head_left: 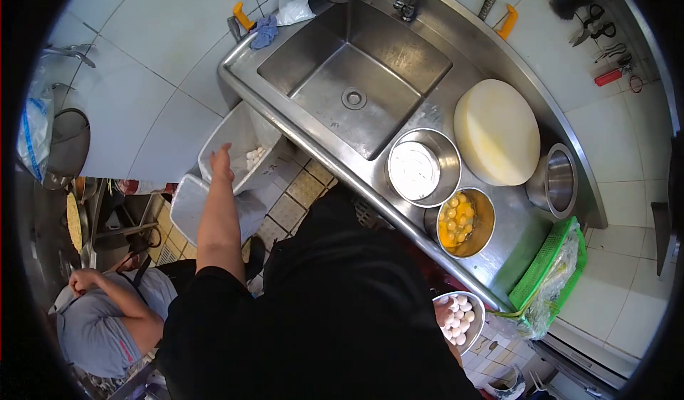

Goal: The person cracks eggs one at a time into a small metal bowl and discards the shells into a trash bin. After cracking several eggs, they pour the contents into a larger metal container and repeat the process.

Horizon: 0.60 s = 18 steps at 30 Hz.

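- Reaching over white bin, left hand open, fingers extended, empty.
- Bin rectangular, long axis running diagonally; eggshells inside.
- Right hand hidden; state undeterminable.

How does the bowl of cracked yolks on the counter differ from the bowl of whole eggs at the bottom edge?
The yolk bowl holds shelled, yellow yolks; the egg bowl holds pale whole eggs in their shells. The yolk bowl stands on the steel counter; the egg bowl sits lower, beside it, partly hidden by the person's body. Both are round metal bowls.

Steel sink, round cutting board, green basket, tiled wall.
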Each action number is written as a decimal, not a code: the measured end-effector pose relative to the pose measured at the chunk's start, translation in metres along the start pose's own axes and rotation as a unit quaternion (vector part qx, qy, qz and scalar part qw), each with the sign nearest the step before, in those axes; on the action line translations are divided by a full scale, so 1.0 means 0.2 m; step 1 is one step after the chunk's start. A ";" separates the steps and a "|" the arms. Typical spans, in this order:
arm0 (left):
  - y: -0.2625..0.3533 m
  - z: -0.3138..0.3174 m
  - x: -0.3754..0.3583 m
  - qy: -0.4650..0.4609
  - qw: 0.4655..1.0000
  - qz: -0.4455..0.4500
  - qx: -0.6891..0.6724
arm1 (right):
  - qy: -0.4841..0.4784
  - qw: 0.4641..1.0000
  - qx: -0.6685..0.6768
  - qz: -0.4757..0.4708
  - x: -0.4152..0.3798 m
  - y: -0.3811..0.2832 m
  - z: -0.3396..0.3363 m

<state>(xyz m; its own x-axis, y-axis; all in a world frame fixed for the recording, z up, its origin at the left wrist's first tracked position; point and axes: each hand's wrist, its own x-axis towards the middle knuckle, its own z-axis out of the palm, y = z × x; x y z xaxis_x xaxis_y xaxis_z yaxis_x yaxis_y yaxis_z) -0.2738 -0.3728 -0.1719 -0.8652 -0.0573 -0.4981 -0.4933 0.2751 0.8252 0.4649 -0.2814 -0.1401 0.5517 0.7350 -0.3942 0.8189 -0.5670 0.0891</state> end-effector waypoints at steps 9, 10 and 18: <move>-0.76 -0.21 0.07 -0.028 0.979 -0.095 0.177 | 0.121 0.982 0.028 -0.143 0.02 0.13 0.19; -0.80 -0.23 0.04 -0.039 0.978 -0.056 0.198 | 0.078 0.990 0.023 -0.115 -0.03 0.07 0.10; -0.63 -0.10 -0.29 -0.102 0.900 -0.062 0.419 | 0.050 0.989 0.041 -0.132 0.10 0.16 0.18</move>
<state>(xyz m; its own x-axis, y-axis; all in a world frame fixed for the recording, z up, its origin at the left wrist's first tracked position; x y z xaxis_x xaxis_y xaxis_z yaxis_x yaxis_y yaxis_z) -0.1636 -0.4233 -0.2428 -0.7311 0.0169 -0.6821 -0.2705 0.9106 0.3125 0.4963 -0.2991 -0.1781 0.3375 0.8919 -0.3012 0.9230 -0.3764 -0.0804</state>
